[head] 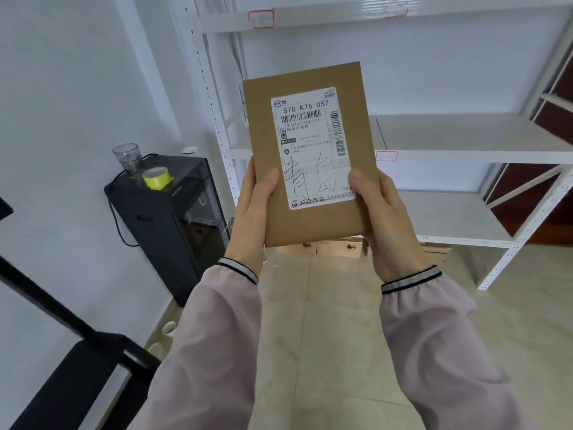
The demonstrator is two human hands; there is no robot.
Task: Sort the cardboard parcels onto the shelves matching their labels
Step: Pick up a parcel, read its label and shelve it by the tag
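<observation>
I hold a flat brown cardboard parcel [313, 221] upright in front of me, its white shipping label [310, 144] facing me with handwritten characters on it. My left hand [254, 215] grips the parcel's lower left edge and my right hand [387, 221] grips its lower right edge. Behind the parcel stands a white metal shelf unit [465, 135] with bare boards. Small red-bordered tags are stuck on the shelf edges: one tag [261, 18] on the top board and another tag [386, 156] on the middle board, their writing too blurred to read.
A black cabinet [173, 221] stands against the left wall, with a clear cup [127, 158] and a yellow tape roll [157, 177] on top. Several cardboard boxes [338, 246] lie on the floor under the parcel. A black frame [62, 336] is at lower left.
</observation>
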